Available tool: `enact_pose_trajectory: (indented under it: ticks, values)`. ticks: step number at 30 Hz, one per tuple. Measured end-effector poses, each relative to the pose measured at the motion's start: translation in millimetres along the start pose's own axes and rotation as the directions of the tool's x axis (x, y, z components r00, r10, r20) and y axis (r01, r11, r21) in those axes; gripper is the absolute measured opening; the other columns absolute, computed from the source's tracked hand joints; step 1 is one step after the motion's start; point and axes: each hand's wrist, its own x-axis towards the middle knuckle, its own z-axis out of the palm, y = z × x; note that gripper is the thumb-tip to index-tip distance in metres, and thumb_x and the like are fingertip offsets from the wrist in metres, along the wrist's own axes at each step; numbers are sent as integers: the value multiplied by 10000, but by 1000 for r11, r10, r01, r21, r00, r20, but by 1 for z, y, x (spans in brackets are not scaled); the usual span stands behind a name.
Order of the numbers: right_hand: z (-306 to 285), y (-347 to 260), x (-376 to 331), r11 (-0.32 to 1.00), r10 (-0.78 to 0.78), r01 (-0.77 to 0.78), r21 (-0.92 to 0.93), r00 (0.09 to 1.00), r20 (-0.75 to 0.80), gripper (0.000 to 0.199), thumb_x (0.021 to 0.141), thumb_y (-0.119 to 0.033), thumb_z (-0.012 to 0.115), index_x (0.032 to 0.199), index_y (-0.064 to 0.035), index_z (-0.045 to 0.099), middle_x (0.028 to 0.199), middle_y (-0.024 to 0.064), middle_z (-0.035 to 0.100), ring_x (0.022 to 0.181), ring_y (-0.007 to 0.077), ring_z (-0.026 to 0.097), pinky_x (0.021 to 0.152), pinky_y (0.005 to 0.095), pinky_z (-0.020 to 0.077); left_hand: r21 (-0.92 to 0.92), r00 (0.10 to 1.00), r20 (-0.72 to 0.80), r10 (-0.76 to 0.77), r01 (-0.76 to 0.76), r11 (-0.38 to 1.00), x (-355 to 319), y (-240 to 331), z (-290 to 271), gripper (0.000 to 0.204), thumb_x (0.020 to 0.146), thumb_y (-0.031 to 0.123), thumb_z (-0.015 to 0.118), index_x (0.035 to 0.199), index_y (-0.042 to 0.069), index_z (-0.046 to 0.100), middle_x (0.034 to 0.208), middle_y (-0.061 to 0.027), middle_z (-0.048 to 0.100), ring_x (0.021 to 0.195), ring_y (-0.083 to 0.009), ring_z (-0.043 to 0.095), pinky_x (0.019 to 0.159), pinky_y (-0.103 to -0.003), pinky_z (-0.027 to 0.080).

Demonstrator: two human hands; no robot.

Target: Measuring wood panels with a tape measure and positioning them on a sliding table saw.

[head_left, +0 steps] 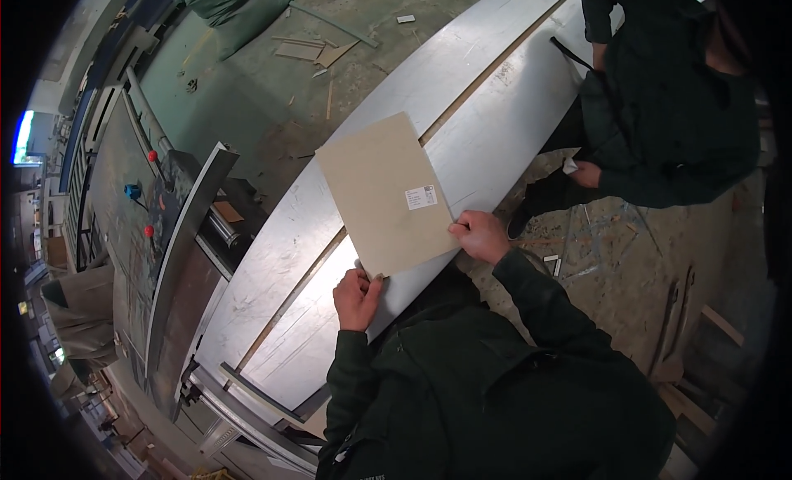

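Observation:
A flat tan rectangular board (pixel 375 191) with a white printed label (pixel 421 197) lies over the long silvery metal table (pixel 289 257). My left hand (pixel 357 300) is closed on the board's near left corner, thumb at its edge. At the near right corner my right hand (pixel 481 237) grips the edge with bent fingers. The board covers part of the slot that runs along the table. Whether it rests flat on the metal or is slightly raised, I cannot tell.
A co-worker in dark clothes (pixel 668 109) stands at the right, a small white piece in one hand (pixel 586 174). Machinery with red knobs (pixel 149 231) is on the left. Wood scraps (pixel 301 49) and a green sack (pixel 239 18) lie on the floor beyond the table.

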Motion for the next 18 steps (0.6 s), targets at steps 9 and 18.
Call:
enact_pose_trajectory:
  ticks: [9,18]
  values:
    - [-17,-10,12,987,-3,26,-159,989,145,330,885,-366,728,845,-39,744,849,196,730,827,393,712,751,494,551,74,984,-46,170,-166,983,-8,-11,-4,304,878,275,790,1030,39,675,750,-94,680,775,-303,672,708,-450,509]
    - [-38,-170,85,878,-255,258,-402,965,63,354,901,-393,703,849,-45,740,857,188,738,839,404,713,748,500,551,-202,987,-140,-79,49,978,-43,-62,-96,363,947,340,762,1179,69,701,928,-175,771,852,-331,759,765,-420,588]
